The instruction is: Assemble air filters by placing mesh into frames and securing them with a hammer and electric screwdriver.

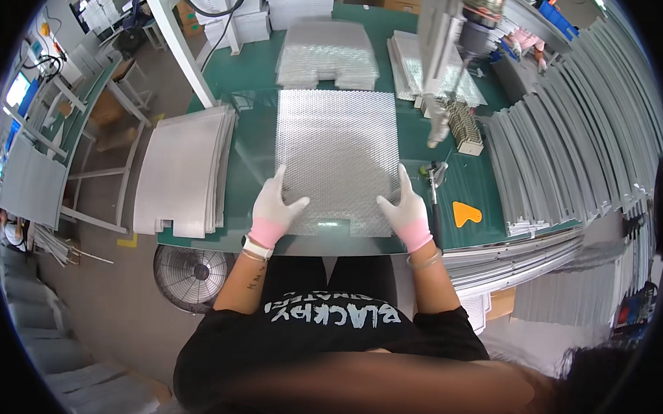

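Observation:
A silvery mesh sheet (pixel 337 145) with a notch in its near edge lies in front of me, over a glassy plate on the green table. At its left edge is my left hand (pixel 274 205), in a white glove with a pink cuff. My right hand (pixel 409 212), gloved alike, is at the right edge. Both thumbs point inward over the sheet and the index fingers run along its sides; the other fingers are mostly hidden. The hands hold the sheet between them by its near half.
Stacked sheets stand at the far side (pixel 328 53) and left (pixel 183 172). Rows of grey panels (pixel 568 135) fill the right. A dark-handled tool (pixel 437 185), an orange scraper-like piece (pixel 466 214) and a ribbed block (pixel 463 130) lie right of the sheet. A hanging power tool (pixel 475 33) is overhead.

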A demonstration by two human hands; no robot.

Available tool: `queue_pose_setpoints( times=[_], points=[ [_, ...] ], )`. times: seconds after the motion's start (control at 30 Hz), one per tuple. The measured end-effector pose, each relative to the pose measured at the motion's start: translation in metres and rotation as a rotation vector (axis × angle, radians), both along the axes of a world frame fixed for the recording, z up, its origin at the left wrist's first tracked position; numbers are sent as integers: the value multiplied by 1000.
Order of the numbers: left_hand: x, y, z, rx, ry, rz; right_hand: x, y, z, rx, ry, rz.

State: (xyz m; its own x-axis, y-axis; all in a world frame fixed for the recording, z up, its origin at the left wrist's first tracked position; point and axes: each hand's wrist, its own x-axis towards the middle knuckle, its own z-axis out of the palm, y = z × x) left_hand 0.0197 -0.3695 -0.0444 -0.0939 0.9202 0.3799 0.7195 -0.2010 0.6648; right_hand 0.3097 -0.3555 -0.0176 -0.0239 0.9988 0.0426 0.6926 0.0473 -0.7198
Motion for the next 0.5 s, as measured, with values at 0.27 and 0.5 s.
queue_pose_setpoints(
  times=[0.27,0.5],
  points=[
    [-8,11,-22,-246,209,-27,-7,4,-18,-53,-79,-4],
    [-4,11,-31,-291,309,-14,-4,2,-60,7,-220,-14]
  ],
)
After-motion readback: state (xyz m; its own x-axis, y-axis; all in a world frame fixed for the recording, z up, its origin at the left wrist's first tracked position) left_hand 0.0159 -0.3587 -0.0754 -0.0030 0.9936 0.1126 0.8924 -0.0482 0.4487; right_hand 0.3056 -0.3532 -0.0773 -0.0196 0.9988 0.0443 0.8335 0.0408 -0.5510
